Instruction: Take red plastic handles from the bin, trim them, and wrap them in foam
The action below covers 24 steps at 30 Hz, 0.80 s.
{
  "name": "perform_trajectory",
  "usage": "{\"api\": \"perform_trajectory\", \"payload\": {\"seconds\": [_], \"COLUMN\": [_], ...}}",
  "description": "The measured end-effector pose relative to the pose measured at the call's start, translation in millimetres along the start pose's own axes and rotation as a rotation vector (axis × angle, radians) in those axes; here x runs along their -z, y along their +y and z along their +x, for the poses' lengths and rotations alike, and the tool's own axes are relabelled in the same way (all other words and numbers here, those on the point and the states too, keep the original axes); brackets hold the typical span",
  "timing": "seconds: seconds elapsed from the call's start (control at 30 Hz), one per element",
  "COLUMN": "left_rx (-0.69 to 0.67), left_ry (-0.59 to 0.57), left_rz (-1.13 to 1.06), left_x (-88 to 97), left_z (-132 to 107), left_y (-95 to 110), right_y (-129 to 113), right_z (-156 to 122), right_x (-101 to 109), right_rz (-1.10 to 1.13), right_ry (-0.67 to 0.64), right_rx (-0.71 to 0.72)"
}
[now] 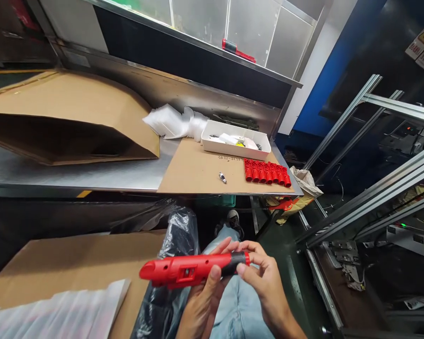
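A long red plastic tool body [183, 271] with a black end section lies across both of my hands, low in the view above my lap. My left hand [205, 296] grips it from below with the thumb on its side. My right hand [259, 270] pinches the black end between thumb and fingers. On the bench above sit a row of several red parts [266, 172] and a small metal piece [222, 177] on a cardboard sheet [194, 172].
A white tray [235, 149] of small parts and clear plastic bags [173, 121] stand at the bench's back. A big folded cardboard box [63, 117] lies left. Another box with plastic sleeves [53, 308] is at lower left. Aluminium frame rails [367, 197] run on the right.
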<state>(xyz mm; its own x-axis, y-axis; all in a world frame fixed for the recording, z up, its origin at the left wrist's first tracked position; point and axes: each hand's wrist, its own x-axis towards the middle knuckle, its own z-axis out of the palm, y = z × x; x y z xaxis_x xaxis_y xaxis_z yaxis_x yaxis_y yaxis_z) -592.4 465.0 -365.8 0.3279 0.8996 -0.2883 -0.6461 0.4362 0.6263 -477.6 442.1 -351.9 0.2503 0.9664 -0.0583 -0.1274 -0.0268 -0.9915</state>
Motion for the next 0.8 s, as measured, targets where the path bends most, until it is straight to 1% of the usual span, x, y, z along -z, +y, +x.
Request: {"api": "perform_trajectory", "payload": {"seconds": [0.2,0.27,0.33,0.4,0.43,0.5,0.57,0.63,0.67,0.73,0.8], "left_rx": [0.004,-0.015,-0.063,-0.15,-0.214,-0.367,-0.509,-0.619,-0.643,-0.605,-0.465], "left_ry": [0.067,0.094,0.121,0.141,0.136,0.086,0.005,-0.047,-0.04,0.025,0.138], "left_rz": [-0.035,-0.004,0.056,0.165,0.254,0.466,0.661,0.771,0.793,0.759,0.582], "left_x": [6.2,8.3,11.1,14.0,15.0,14.9,11.0,4.0,0.0,-7.3,-12.3], "left_z": [11.4,17.2,22.9,27.3,28.7,29.3,27.8,26.3,26.3,28.9,34.7], "left_y": [-2.2,-6.5,-11.4,-14.8,-15.5,-14.8,-12.6,-10.2,-9.1,-6.1,-1.2], "right_y": [6.3,9.7,13.6,17.9,20.0,24.1,26.9,27.9,27.7,26.3,24.6], "right_z": [18.1,23.0,27.9,33.0,35.5,40.6,45.2,48.9,50.3,51.9,52.2], "right_x": [-2.8,-0.9,2.5,7.2,9.6,14.0,17.1,19.2,20.1,22.5,26.3], "right_rz": [0.026,0.033,0.048,0.057,0.054,0.034,0.025,0.031,0.037,0.053,0.093], "right_ry": [-0.055,-0.07,-0.079,-0.076,-0.073,-0.079,-0.116,-0.158,-0.174,-0.196,-0.209], "right_rx": [-0.031,-0.034,-0.03,-0.019,-0.009,0.005,0.002,-0.005,-0.006,0.001,-0.005]}}
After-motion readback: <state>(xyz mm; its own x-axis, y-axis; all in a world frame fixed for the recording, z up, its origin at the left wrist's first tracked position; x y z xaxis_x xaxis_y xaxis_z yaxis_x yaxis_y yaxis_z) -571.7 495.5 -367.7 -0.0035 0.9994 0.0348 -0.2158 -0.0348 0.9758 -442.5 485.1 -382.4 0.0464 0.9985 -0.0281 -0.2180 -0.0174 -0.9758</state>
